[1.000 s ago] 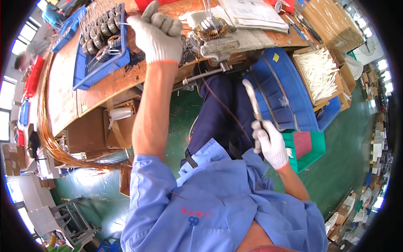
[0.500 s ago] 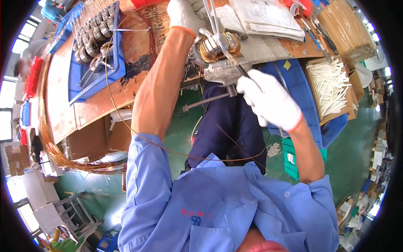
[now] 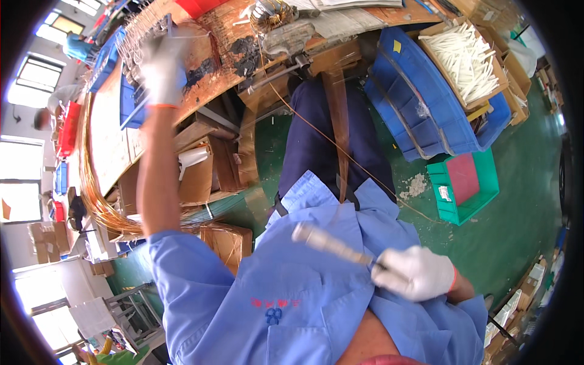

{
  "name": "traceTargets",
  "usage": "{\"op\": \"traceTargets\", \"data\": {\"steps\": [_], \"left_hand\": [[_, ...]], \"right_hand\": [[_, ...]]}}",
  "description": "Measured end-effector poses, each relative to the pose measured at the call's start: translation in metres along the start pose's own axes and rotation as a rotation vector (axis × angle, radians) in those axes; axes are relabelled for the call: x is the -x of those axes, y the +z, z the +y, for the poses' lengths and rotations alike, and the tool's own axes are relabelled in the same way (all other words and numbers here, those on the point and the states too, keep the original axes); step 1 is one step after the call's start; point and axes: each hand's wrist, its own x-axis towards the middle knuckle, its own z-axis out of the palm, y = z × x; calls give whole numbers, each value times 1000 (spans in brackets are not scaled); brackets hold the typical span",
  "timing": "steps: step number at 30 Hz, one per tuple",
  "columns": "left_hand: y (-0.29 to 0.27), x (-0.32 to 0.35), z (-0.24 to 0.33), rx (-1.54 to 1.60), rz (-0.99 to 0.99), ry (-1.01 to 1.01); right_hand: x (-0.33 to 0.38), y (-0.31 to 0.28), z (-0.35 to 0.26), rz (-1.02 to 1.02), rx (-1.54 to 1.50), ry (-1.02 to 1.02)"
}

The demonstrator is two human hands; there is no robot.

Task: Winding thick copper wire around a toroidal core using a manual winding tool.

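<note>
The left hand (image 3: 163, 70) has swung away from the coil and is now over the blue tray (image 3: 128, 102) at the left of the bench (image 3: 111, 131); it is so blurred that I cannot tell how far its fingers are bent or whether they have hold of anything. The coil (image 3: 271, 17) sits near the top edge of the view, by the grey vise (image 3: 283, 44), with neither hand touching it. The right hand (image 3: 417, 274) has drawn back from the coil to the front of the shirt (image 3: 292, 261), fingers closed round the dark handle of a pale, stick-like tool (image 3: 331, 245) that points left. With both hands off the coil, work on it looks paused. Around them, a copper bundle (image 3: 91, 182) curves round the bench's left end, near a red bin (image 3: 70, 129). A single wire (image 3: 311, 126) runs from beside the coil across the lap toward the right, where it could snag the tool or a sleeve. Further right stand a blue bin (image 3: 401, 91), a green crate (image 3: 480, 198) on the floor and a carton of white tubes (image 3: 465, 64). The left hand and forearm hide part of the tray.
</note>
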Motion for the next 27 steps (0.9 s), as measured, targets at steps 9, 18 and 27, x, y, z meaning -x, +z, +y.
{"op": "traceTargets", "data": {"steps": [9,18,27], "left_hand": [[91,-37,12,1352,73,-171],[172,-167,-54,1290,-16,-471],[115,-190,-54,1240,-132,-587]], "right_hand": [[-27,-14,-25,-289,263,-392],[-253,-111,-3,384,-894,203],[-230,-127,2,426,-166,286]]}}
